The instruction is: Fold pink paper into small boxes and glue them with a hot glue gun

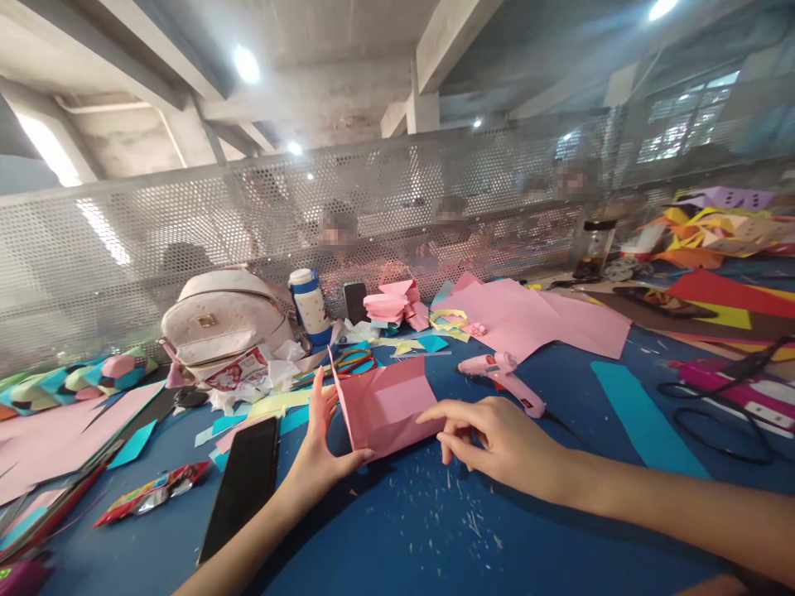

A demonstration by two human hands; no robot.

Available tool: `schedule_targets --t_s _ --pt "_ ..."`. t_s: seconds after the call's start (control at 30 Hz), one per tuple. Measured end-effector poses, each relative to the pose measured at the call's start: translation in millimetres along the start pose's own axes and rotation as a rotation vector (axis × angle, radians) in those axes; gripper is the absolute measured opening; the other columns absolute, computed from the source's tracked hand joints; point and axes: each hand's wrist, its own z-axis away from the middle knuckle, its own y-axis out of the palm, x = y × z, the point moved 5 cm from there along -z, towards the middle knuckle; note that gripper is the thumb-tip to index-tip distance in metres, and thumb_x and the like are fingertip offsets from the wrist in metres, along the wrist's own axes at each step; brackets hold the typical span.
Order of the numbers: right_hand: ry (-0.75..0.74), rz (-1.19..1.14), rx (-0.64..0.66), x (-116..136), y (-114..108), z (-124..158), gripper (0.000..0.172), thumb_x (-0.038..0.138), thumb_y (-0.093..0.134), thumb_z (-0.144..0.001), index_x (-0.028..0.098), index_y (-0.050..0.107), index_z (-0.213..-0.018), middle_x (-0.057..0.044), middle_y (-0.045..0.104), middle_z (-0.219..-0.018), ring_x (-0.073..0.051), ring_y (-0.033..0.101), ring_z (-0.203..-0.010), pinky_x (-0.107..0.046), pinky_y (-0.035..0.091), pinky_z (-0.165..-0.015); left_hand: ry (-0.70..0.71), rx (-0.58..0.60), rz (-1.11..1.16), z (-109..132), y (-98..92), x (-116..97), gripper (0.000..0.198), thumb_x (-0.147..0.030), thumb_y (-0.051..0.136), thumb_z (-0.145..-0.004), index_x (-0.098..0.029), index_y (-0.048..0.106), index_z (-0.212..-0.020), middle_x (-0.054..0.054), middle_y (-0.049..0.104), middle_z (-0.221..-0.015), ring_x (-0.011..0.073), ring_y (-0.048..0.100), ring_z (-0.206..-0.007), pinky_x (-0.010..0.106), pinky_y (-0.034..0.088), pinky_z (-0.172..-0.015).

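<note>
A folded piece of pink paper (391, 401) stands on the blue table in front of me, its left side and back turned up like walls. My left hand (323, 439) holds its left end, the thumb along the front edge and the fingers behind the raised side. At the right end is my right hand (490, 439), its index finger stretched out against the paper's edge and the other fingers loosely bent. Just beyond that hand lies a pink glue gun (503, 377). Scissors with orange and green handles (355, 362) lie behind the paper.
A black phone (242, 480) and a red snack wrapper (152, 494) lie at left. Behind stand a pale backpack (227, 319) and a white-and-blue bottle (309, 306), before a perforated metal screen (385, 182). Large pink sheets (527, 310), a blue strip (646, 418) and a cabled magenta device (733, 393) occupy the right.
</note>
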Motion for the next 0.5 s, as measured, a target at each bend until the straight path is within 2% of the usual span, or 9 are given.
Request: schedule_targets --t_s 0.1,0.2,0.3,0.5 --pt "0.03 -0.041 -0.014 -7 -10 9 0.031 0.019 0.049 -0.093 0.023 0.062 -0.12 0.004 0.075 -0.077 -0.009 0.065 -0.056 -0.022 0.045 -0.055 -0.008 0.008 -0.032 -1 -2.8 3 0.119 -0.047 0.078 -0.074 -0.03 -0.009 -0.154 0.015 0.041 -0.149 0.0322 0.039 -0.14 0.051 0.034 -0.114" --pt "0.043 -0.067 -0.039 -13 -21 17 0.029 0.019 0.049 -0.094 0.024 0.061 -0.119 0.005 0.073 -0.076 -0.008 0.064 -0.054 -0.022 0.048 -0.057 -0.047 0.018 -0.082 -3 -10.4 12 0.111 -0.05 0.076 -0.074 -0.026 0.004 -0.155 0.017 0.041 -0.149 0.0342 0.038 -0.14 0.052 0.034 -0.114" --pt "0.059 -0.079 -0.083 -17 -32 23 0.028 0.023 0.048 -0.095 0.023 0.062 -0.119 0.002 0.073 -0.078 -0.01 0.065 -0.057 -0.022 0.049 -0.056 -0.061 0.067 -0.099 -4 -17.2 16 0.105 -0.052 0.076 -0.074 -0.023 0.014 -0.154 0.018 0.048 -0.142 0.0349 0.044 -0.137 0.052 0.037 -0.112" --pt "0.083 -0.102 -0.142 -18 -48 27 0.027 0.03 0.046 -0.098 0.023 0.064 -0.117 0.0 0.073 -0.077 -0.011 0.064 -0.055 -0.023 0.047 -0.052 -0.049 0.162 -0.096 -1 -18.6 2 0.105 -0.059 0.082 -0.064 -0.025 0.031 -0.149 0.016 0.058 -0.129 0.0367 0.052 -0.127 0.053 0.038 -0.111"
